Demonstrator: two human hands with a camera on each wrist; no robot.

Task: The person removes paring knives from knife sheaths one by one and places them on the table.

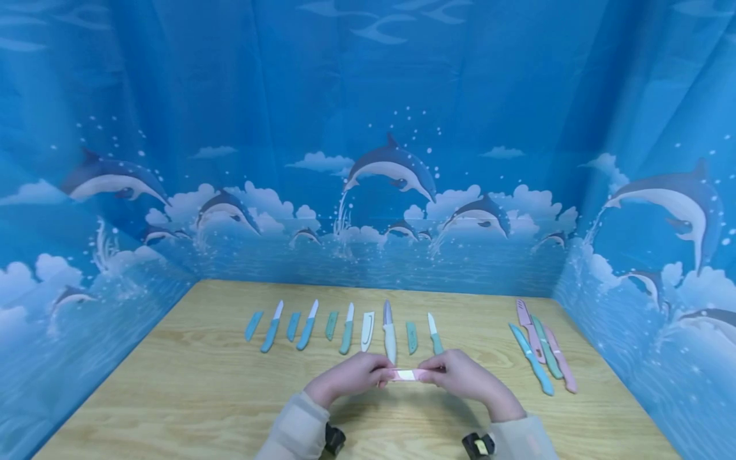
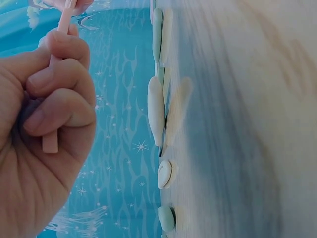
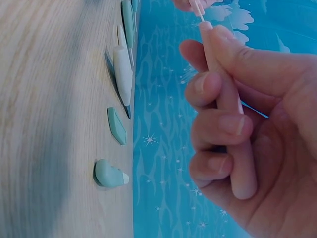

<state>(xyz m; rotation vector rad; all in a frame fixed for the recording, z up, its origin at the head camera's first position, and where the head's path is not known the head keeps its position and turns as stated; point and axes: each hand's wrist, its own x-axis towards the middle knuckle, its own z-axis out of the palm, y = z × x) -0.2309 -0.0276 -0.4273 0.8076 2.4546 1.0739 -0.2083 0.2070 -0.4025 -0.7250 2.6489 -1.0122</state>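
While left grip (image 1: pixel 352 375) clasps pink sheath (image 2: pixel 50 143), right grip (image 1: pixel 464 379) pink handle (image 3: pixel 242 173), knives (image 1: pixel 347 337), sheaths (image 1: pixel 331 326) beyond

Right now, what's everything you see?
Table: one, tan, underneath
Row knives: five; two blue, two green, one white; across table
Row covers: five; matching colours; beside row knives
Clustered knives: four; two pink, one green, one blue; right
Held knife: one, pink, over table
Held cover: one, pink, over table
Dolphin backdrop: count unclear, blue, back and sides
Sleeves: two, pale, bottom
Wrist cameras: two, black, beside sleeves
Left hand: one, gripping held cover
Right hand: one, gripping held knife
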